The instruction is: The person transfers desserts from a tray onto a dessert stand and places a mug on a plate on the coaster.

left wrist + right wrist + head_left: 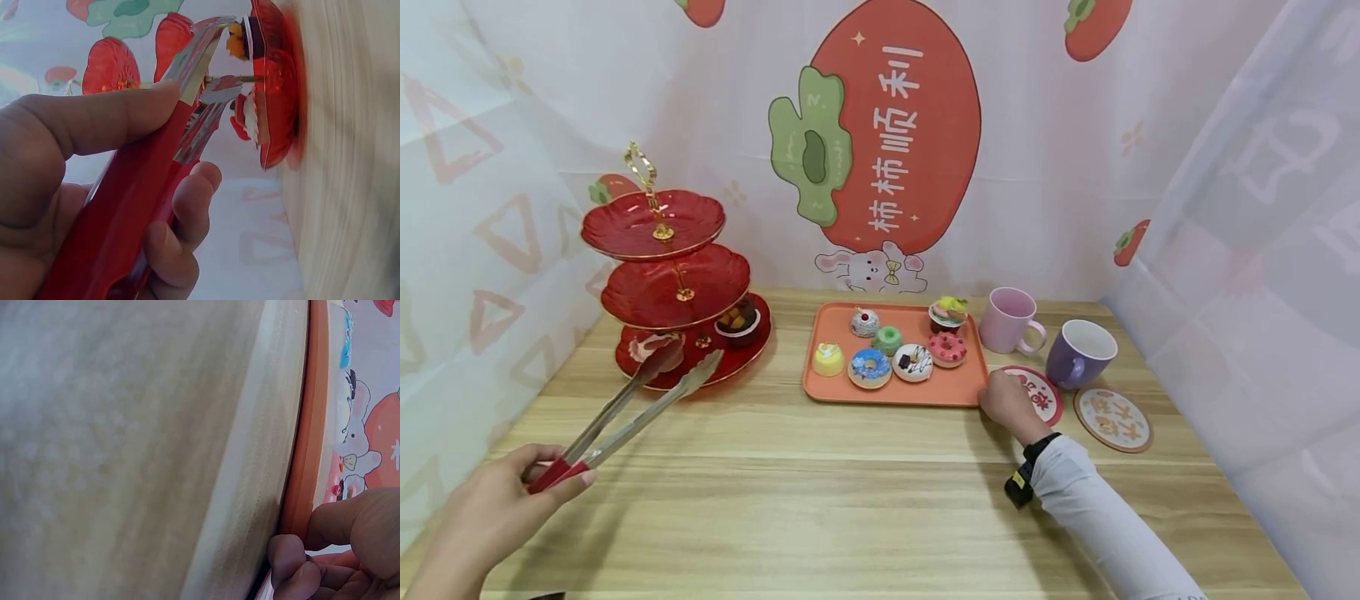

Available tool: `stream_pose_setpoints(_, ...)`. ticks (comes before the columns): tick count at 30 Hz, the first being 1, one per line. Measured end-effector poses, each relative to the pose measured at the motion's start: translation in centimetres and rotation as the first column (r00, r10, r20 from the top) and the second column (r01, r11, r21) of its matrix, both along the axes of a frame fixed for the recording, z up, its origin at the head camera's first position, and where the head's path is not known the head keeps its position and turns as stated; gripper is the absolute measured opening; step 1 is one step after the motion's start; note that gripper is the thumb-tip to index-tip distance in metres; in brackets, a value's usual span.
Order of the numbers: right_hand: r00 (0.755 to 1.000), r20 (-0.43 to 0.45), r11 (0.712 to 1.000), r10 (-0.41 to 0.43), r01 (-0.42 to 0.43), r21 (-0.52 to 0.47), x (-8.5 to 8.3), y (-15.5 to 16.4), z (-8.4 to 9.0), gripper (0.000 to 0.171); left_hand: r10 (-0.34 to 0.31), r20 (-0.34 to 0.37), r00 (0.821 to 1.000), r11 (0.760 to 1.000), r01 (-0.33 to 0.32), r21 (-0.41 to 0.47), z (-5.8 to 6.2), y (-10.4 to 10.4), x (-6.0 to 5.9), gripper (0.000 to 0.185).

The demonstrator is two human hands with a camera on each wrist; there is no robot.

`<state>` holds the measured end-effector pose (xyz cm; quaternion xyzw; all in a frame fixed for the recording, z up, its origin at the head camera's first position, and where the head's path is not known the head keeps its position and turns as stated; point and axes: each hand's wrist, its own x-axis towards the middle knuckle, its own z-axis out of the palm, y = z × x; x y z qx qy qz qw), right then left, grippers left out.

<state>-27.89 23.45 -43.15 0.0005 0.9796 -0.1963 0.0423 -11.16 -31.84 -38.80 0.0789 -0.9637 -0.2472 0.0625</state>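
My left hand [493, 508] grips red-handled metal tongs [625, 417], their tips apart in front of a three-tier red stand [670, 312]. Beside the tips on the lowest tier lies a pink-and-white pastry [657, 346]; a dark cup with orange topping [739, 321] stands further right on that tier. The left wrist view shows the thumb [119, 115] along one tong arm and fingers curled round the other. My right hand [1006, 402] pinches the front right corner of an orange tray [820, 392]. Several toy sweets, among them a blue doughnut [870, 367], sit on the tray.
Right of the tray stand a pink mug [1009, 321] and a purple mug [1081, 354]. A red-rimmed coaster [1043, 398] lies by the right hand, and a second coaster [1114, 419] lies further right. Printed cloth [1037, 167] hangs behind the wooden table [820, 508] and along both sides.
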Motion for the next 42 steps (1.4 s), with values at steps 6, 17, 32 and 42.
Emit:
stream_pose_setpoints(6, 1.000, -0.016, 1.000, 0.006, -0.006, 0.005, 0.0, 0.2, -0.2, 0.014, -0.056, 0.001, 0.998, 0.998, 0.056, 0.032, 0.3, 1.6, -1.1, 0.049)
stream_pose_setpoints(17, 0.999, -0.036, 1.000, 0.011, -0.011, -0.004, 0.0, 0.4, -0.3, 0.013, -0.127, -0.027, 0.992, 0.991, 0.128, 0.042, 0.2, 3.9, -3.1, 0.049)
stream_pose_setpoints(32, 1.000, -0.012, 1.000, 0.003, -0.003, -0.020, -0.1, 0.3, -0.3, 0.012, -0.201, -0.060, 0.978, 0.976, 0.206, 0.071, 0.1, 7.5, -5.9, 0.048)
stream_pose_setpoints(42, 0.999, -0.038, 1.000, 0.011, -0.011, -0.008, 0.0, 0.1, -0.1, 0.015, -0.247, -0.040, 0.968, 0.964, 0.250, 0.090, -0.1, 9.6, -7.4, 0.051)
